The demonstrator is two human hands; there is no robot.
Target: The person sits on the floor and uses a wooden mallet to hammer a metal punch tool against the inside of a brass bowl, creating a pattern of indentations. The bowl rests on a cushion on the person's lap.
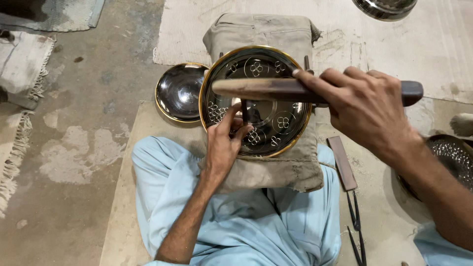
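A dark round plate [268, 88] with a gold rim and engraved flower patterns lies on a tan cushion [276, 170] over my lap. My left hand [224, 140] pinches a thin metal chisel [244, 111] that stands upright on the plate's surface. My right hand [367, 106] grips a long wooden mallet [261, 89], held level across the plate just above the chisel's top.
A smaller dark gold-rimmed bowl [180, 92] sits left of the plate. A flat brown bar [342, 162] and black tongs [355, 224] lie on the mat to the right. A patterned metal dish [451, 157] is at the right edge, another metal vessel [385, 7] at the top.
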